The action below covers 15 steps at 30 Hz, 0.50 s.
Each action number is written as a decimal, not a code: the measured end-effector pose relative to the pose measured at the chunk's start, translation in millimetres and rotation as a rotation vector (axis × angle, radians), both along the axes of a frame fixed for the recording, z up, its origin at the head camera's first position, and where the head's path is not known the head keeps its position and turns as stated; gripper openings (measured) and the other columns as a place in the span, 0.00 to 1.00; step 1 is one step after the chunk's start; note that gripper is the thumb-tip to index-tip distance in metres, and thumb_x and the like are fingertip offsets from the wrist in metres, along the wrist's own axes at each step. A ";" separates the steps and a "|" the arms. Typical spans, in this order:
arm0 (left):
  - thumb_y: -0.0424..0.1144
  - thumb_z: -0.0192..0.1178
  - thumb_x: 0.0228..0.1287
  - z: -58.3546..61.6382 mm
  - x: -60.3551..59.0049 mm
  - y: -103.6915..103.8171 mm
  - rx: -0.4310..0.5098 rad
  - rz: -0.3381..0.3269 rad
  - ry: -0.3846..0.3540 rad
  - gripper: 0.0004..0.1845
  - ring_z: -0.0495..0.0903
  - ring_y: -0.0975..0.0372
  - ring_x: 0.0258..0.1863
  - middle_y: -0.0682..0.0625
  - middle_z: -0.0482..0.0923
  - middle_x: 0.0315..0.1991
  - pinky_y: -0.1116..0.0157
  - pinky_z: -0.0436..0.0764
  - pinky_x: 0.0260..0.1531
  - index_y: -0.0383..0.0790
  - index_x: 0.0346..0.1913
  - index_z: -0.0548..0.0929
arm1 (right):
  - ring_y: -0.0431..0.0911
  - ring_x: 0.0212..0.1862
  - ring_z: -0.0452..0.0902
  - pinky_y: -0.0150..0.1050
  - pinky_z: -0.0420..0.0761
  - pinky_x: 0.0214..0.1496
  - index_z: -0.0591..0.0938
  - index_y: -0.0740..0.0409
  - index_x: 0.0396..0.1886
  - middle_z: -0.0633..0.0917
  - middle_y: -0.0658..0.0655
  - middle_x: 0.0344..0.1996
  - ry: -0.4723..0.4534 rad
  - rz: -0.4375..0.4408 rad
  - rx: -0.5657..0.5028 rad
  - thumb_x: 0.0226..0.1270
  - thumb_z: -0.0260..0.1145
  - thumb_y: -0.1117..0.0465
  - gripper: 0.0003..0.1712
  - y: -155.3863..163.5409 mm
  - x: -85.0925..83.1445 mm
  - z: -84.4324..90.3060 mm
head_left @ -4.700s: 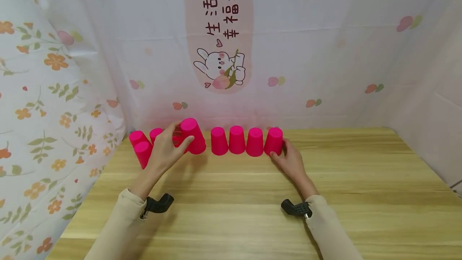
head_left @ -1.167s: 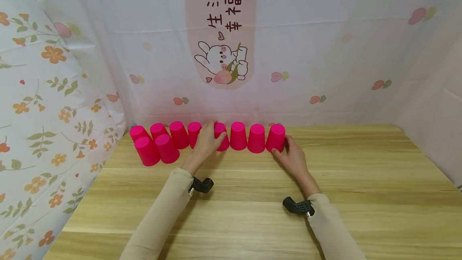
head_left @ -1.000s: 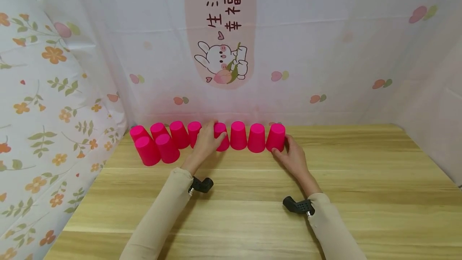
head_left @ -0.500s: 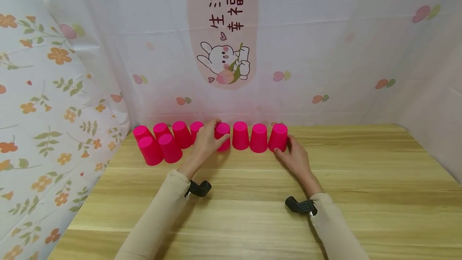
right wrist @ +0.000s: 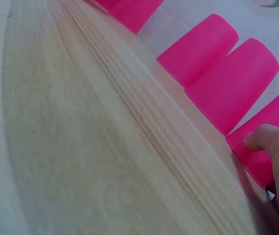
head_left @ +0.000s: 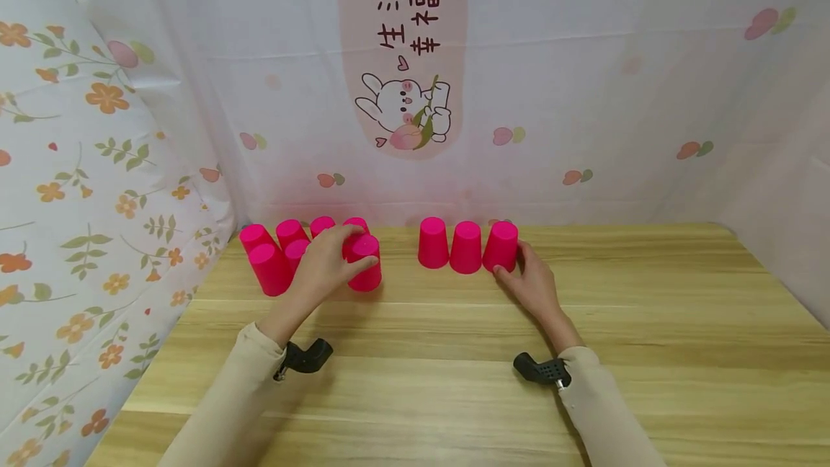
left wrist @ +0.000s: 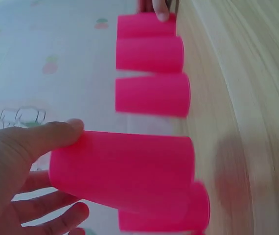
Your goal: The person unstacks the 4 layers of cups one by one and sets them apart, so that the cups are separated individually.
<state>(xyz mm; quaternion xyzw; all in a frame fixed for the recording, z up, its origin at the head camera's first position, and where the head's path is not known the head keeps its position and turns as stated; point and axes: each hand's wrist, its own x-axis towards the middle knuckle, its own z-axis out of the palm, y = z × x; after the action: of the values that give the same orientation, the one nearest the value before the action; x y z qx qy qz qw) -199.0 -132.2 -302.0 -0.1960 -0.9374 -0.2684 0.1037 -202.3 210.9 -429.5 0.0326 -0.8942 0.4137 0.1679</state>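
In the head view my left hand [head_left: 324, 265] holds an upside-down pink plastic cup [head_left: 365, 270] by its upper part, thumb on the near side. The left wrist view shows this cup [left wrist: 125, 169] between thumb and fingers, with a shadow on the wood beyond its rim; it appears lifted. My right hand [head_left: 533, 283] grips the rightmost pink cup [head_left: 501, 249] low on its side, thumb in front, and that cup stands on the table. Two more upside-down cups, a middle one [head_left: 466, 249] and a left one [head_left: 433, 245], stand beside it in line.
Several upside-down pink cups stand at the back left, including a front cup [head_left: 270, 272] and a corner cup [head_left: 253, 236]; my left hand partly hides some. The wooden table [head_left: 415, 395] meets a patterned cloth [head_left: 583, 92] behind. A flowered cloth [head_left: 104, 236] hangs at the left.
My left hand has taken a cup from the back row and moved it left and nearer, leaving a gap. Earlier, another cup joined the front left ones. The right hand stays on its cup.
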 end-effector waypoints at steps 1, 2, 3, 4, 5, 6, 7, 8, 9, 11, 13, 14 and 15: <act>0.44 0.71 0.49 0.4 1.4 -4.7 -0.015 0.010 0.003 0.29 0.76 0.53 0.42 0.43 0.78 0.45 0.56 0.79 0.39 0.34 0.53 0.76 | 0.62 0.57 0.69 0.55 0.70 0.57 0.65 0.71 0.61 0.73 0.71 0.56 0.001 0.001 0.001 0.57 0.67 0.59 0.36 -0.2 0.1 0.0; 0.44 0.71 0.49 0.3 2.3 -9.1 -0.025 0.019 0.005 0.29 0.76 0.52 0.42 0.43 0.78 0.45 0.55 0.78 0.40 0.33 0.53 0.76 | 0.62 0.57 0.70 0.54 0.70 0.57 0.66 0.71 0.61 0.73 0.71 0.56 0.002 0.000 0.000 0.57 0.67 0.59 0.36 -0.6 0.3 0.4; 0.44 0.71 0.49 -0.1 2.8 -13.0 -0.030 0.025 0.009 0.29 0.76 0.52 0.42 0.42 0.78 0.45 0.55 0.78 0.40 0.33 0.53 0.76 | 0.62 0.57 0.70 0.55 0.70 0.57 0.66 0.71 0.61 0.73 0.71 0.56 0.002 0.001 0.000 0.57 0.67 0.59 0.36 -0.9 0.5 0.6; 0.43 0.71 0.49 -0.8 3.1 -16.5 -0.025 0.028 0.010 0.29 0.76 0.51 0.42 0.42 0.78 0.45 0.55 0.78 0.40 0.32 0.53 0.76 | 0.62 0.57 0.70 0.55 0.70 0.57 0.66 0.71 0.61 0.73 0.71 0.56 0.002 0.002 0.001 0.57 0.67 0.59 0.36 -1.1 0.8 0.7; 0.43 0.72 0.49 -1.9 2.9 -19.6 -0.018 0.028 0.012 0.29 0.76 0.50 0.42 0.41 0.78 0.46 0.55 0.78 0.41 0.31 0.53 0.76 | 0.62 0.57 0.70 0.55 0.70 0.56 0.66 0.71 0.61 0.73 0.71 0.56 0.002 0.000 0.002 0.57 0.67 0.59 0.36 -1.1 0.8 0.6; 0.42 0.72 0.49 -3.1 2.7 -22.2 -0.006 0.027 0.011 0.29 0.76 0.50 0.43 0.40 0.78 0.46 0.54 0.77 0.42 0.30 0.53 0.75 | 0.62 0.57 0.70 0.55 0.70 0.57 0.66 0.71 0.61 0.73 0.71 0.56 0.001 -0.001 0.001 0.57 0.67 0.58 0.36 -1.1 0.9 0.8; 0.41 0.71 0.49 -4.8 2.4 -24.6 0.005 0.029 0.007 0.29 0.76 0.49 0.43 0.40 0.78 0.47 0.53 0.77 0.43 0.30 0.53 0.75 | 0.62 0.57 0.70 0.55 0.70 0.57 0.66 0.71 0.61 0.73 0.71 0.56 0.001 -0.003 0.000 0.57 0.67 0.58 0.36 -1.2 1.1 1.0; 0.40 0.71 0.49 -6.5 2.0 -26.6 0.018 0.031 0.002 0.29 0.76 0.49 0.44 0.39 0.78 0.47 0.53 0.76 0.44 0.29 0.53 0.75 | 0.62 0.57 0.70 0.54 0.70 0.57 0.66 0.71 0.61 0.73 0.71 0.56 0.000 -0.006 0.000 0.57 0.67 0.58 0.36 -1.1 1.1 1.3; 0.39 0.71 0.49 -8.2 1.8 -28.3 0.032 0.033 -0.003 0.29 0.76 0.48 0.43 0.39 0.78 0.47 0.53 0.77 0.44 0.29 0.53 0.74 | 0.62 0.57 0.70 0.55 0.70 0.57 0.66 0.71 0.61 0.73 0.71 0.56 -0.001 -0.006 0.001 0.57 0.67 0.58 0.36 -1.0 1.1 1.3; 0.38 0.71 0.49 -12.0 1.1 -31.0 0.052 0.045 -0.012 0.30 0.77 0.48 0.42 0.37 0.78 0.47 0.52 0.77 0.43 0.28 0.53 0.73 | 0.62 0.57 0.70 0.54 0.70 0.57 0.66 0.71 0.61 0.73 0.71 0.56 -0.004 -0.008 0.001 0.57 0.67 0.58 0.36 -1.0 1.2 0.9; 0.37 0.71 0.49 -15.4 0.6 -32.9 0.061 0.057 -0.015 0.30 0.77 0.48 0.41 0.36 0.78 0.46 0.52 0.78 0.42 0.28 0.53 0.72 | 0.62 0.57 0.70 0.54 0.70 0.57 0.65 0.71 0.61 0.73 0.71 0.56 -0.006 -0.006 0.001 0.57 0.66 0.58 0.36 -1.1 1.2 0.5; 0.37 0.71 0.49 -16.8 0.3 -33.6 0.065 0.062 -0.014 0.30 0.77 0.47 0.40 0.36 0.78 0.45 0.52 0.78 0.41 0.28 0.53 0.71 | 0.62 0.57 0.70 0.55 0.70 0.57 0.65 0.71 0.61 0.73 0.71 0.56 -0.005 -0.006 0.001 0.57 0.66 0.58 0.36 -1.2 1.1 0.4; 0.37 0.71 0.49 -17.9 0.0 -34.0 0.064 0.067 -0.011 0.30 0.77 0.47 0.40 0.35 0.78 0.45 0.52 0.78 0.41 0.27 0.53 0.71 | 0.62 0.57 0.69 0.55 0.70 0.57 0.65 0.71 0.61 0.73 0.71 0.56 -0.004 -0.004 -0.001 0.57 0.67 0.59 0.36 -1.4 1.0 0.6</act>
<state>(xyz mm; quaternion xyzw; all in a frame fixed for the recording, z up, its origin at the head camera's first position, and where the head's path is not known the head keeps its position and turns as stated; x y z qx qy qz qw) -199.0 -166.3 -319.8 -0.1594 -0.9350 -0.2959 0.1136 -201.3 209.5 -428.9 0.0299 -0.8944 0.4140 0.1669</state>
